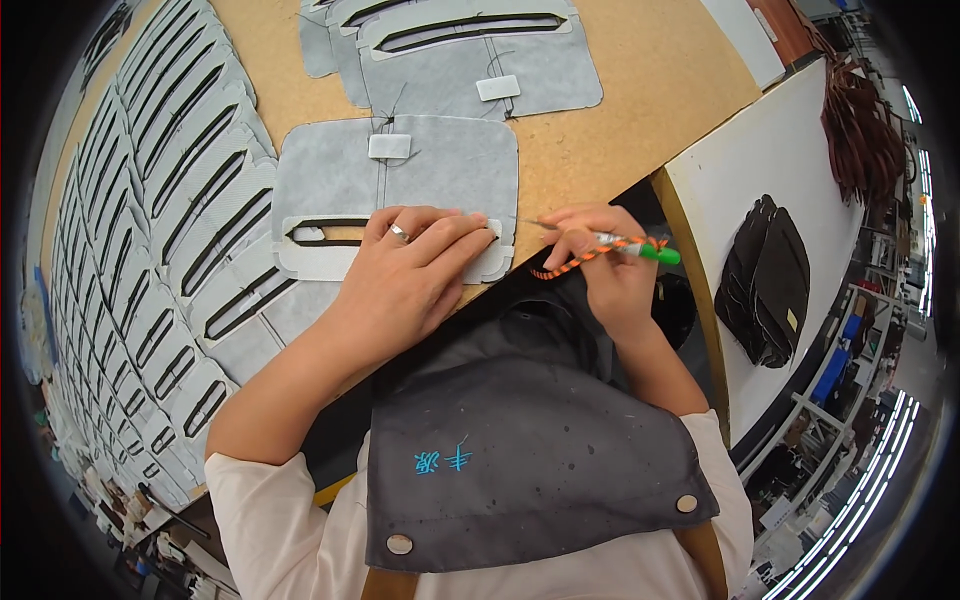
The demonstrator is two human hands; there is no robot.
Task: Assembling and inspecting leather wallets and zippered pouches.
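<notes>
A grey fabric panel [450, 165] with rounded corners lies at the table's front edge. Along its near side runs a dark-edged slot [330, 233] on a pale strip, and a small white tab [390, 147] with loose threads sits at its far side. My left hand [420, 255], a ring on one finger, lies flat over the slot's right part, fingers stretched out. In my right hand [600, 250] is a slim pen-like tool [612, 241] with a green end and an orange-and-black cord round it. Its thin tip points left, near the panel's right edge.
Rows of similar slotted panels [190, 190] overlap across the table's left side. More grey panels [540, 70] lie beyond the one under my hand. On a white surface to the right rests a dark stack of pieces [765, 280]; brown strips [860, 130] hang farther back.
</notes>
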